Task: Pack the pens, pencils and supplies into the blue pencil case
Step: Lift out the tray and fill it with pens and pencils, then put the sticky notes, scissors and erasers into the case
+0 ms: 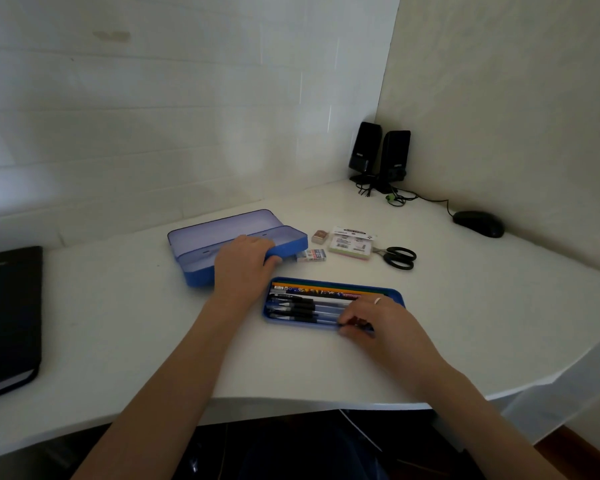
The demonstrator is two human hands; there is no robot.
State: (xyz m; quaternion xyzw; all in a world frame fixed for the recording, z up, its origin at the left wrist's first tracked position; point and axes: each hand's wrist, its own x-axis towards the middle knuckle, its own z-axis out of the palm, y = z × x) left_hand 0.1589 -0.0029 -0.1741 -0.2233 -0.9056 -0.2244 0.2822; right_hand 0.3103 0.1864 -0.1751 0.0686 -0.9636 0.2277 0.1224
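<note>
Hands are both down on the white worktop (326,368) now. Left hand (245,268) grips the front wall of the open blue pencil case (284,242), fingers curled over its rim, thumb pressed on the outside face; the case's lid (219,228) stands open just beyond those fingers. Right hand (381,322) rests at the right end of the blue insert tray (397,296), fingers bent together and pinching the end of a pen (295,318) lying along the tray's near edge. Inside the tray, to the left of those fingers, lie several pens (298,304) in a row with pencils (319,292) along the far side. Beyond the right hand, near the case's right end, sit an eraser box (311,255), a small brown sharpener (320,236), a pack of sticky notes (350,244) and black scissors (397,258). Further off: 2 black speakers (380,152) in the corner, a mouse (478,224), and a black folder (9,317) far left.
</note>
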